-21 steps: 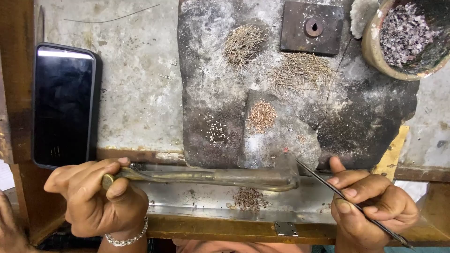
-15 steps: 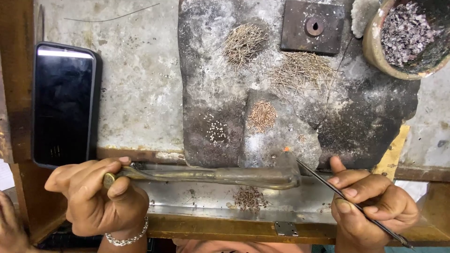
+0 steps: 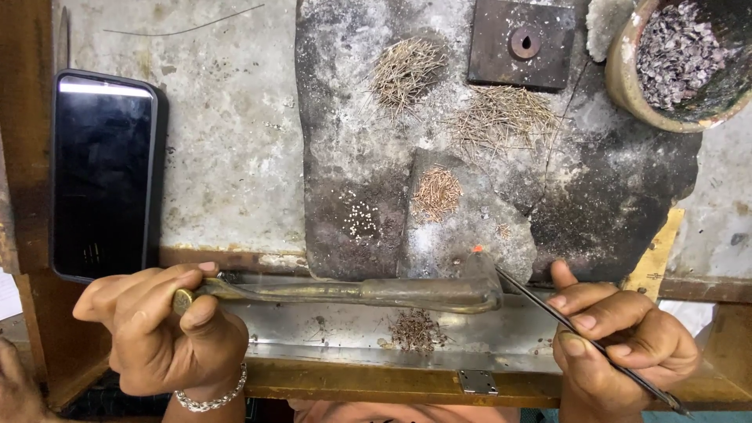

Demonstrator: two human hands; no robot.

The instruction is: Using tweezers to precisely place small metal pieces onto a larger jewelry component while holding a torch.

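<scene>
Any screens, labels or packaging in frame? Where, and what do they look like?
Phone: flat on the bench at far left, above the left hand; black rounded rectangle, dark screen with a thin bright strip along its top edge.
No packages, labels or signs visible.

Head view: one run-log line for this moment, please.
left hand: grips long brass blowpipe | right hand: holds thin dark metal tweezers | tip: at glowing speck

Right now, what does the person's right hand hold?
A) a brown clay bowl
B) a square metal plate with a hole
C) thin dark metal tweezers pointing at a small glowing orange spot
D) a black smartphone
C: the right hand grips thin dark metal tweezers, tip at the small glowing orange spot on the charred grey block.
</scene>
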